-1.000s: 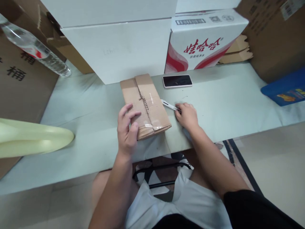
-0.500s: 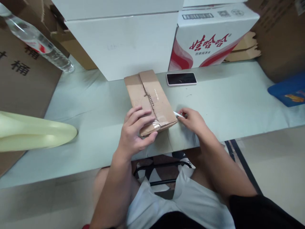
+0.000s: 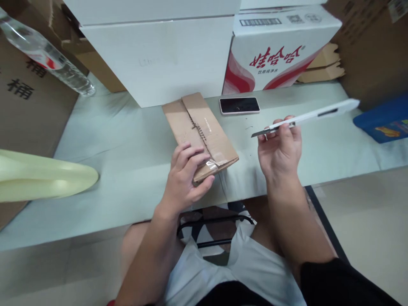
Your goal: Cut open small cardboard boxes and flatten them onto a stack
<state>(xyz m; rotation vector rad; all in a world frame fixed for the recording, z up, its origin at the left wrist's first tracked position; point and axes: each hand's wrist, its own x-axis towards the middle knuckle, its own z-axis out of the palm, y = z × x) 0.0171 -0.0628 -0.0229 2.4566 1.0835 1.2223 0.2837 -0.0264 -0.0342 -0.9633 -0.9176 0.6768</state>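
A flat brown cardboard parcel with clear tape lies on the pale green table. My left hand grips the parcel's near corner, fingers on top and thumb under the edge. My right hand is raised above the table to the right of the parcel, closed on a white utility knife. The knife's blade end points left toward the parcel.
A dark phone lies behind the parcel. Large white boxes and a red-and-white printed carton stand along the back. A clear water bottle is at far left, a pale yellow object at left, a blue pack at right.
My right hand lifted the knife off the table beside the parcel and raised it to the right. My left hand slid from the parcel's left side to grip its near corner.
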